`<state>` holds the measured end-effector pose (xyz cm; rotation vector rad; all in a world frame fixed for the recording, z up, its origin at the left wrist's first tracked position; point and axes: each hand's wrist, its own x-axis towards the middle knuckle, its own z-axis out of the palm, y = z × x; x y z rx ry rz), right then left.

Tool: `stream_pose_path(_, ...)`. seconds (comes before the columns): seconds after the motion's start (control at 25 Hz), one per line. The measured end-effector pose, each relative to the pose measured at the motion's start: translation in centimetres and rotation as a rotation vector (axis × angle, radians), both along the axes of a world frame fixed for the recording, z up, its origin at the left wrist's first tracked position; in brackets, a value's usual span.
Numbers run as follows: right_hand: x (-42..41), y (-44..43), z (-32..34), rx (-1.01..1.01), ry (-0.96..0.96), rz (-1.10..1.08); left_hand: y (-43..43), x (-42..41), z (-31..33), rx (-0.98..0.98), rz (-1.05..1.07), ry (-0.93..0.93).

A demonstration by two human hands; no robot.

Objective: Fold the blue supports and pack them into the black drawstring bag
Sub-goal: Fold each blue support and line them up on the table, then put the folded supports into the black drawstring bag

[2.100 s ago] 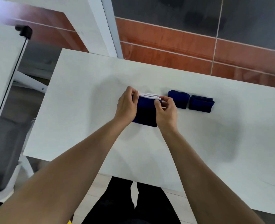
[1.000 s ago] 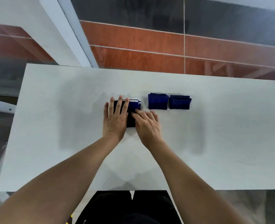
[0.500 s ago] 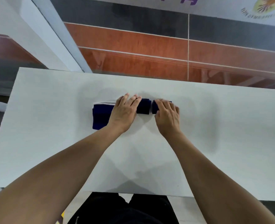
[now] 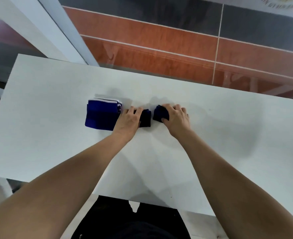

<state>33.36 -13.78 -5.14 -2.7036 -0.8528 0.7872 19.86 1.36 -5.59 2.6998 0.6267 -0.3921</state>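
Two bare forearms, no sleeves, no rings or watch visible, black trousers below

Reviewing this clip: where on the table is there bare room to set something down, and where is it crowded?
Bare: the white table right of the right hand, and left of the large folded blue stack. Crowded: the middle row, where the left hand and right hand grip two small folded supports.

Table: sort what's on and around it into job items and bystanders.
Job:
bag, flat on the table
left support, under the left hand
right support, gripped by the right hand

Bystanders:
tiled floor
white post
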Motion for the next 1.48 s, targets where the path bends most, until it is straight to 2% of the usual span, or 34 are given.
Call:
stream_pose_path(0.16, -1.5, -1.1, 0.5, 0.003, 0.145, -0.233, -1.4, -1.4, 0.8, -0.118, 0.101, 0.011)
stream_pose_path(0.28, -3.9, -2.9, 1.1, -0.124, 0.076, -0.299, -2.2, -2.6, 1.1, -0.191, 0.150, 0.048)
stream_pose_path(0.36, -5.9, -4.4, 1.9, -0.134, 0.041, -0.345, -2.8, -3.4, 1.2, -0.140, 0.079, 0.078)
stream_pose_path(0.44, -7.8, -6.3, 2.9, -0.070, 0.020, -0.427, -3.4, -4.3, 1.3, -0.143, 0.028, 0.055)
stream_pose_path(0.56, -10.1, -9.8, 5.1, 0.084, 0.023, -0.606, -4.7, -5.1, 1.8, -0.271, 0.023, 0.031)
stream_pose_path(0.76, -12.7, -16.6, 8.9, 0.128, -0.059, -0.793, -8.9, -5.3, 3.6, -0.365, -0.040, 0.064)
stream_pose_path(1.04, -14.4, -29.9, 12.3, 0.244, -0.129, -1.041, -22.4, -2.1, 9.1, -0.524, -0.258, -0.053)
stream_pose_path(1.28, -13.8, -45.1, 14.0, 0.337, -0.157, -1.146, -37.2, 0.2, 12.0, -0.593, -0.306, -0.119)
stream_pose_path(1.48, -12.5, -54.6, 13.3, 0.366, -0.131, -1.196, -47.0, 2.1, 12.7, -0.637, -0.325, -0.111)
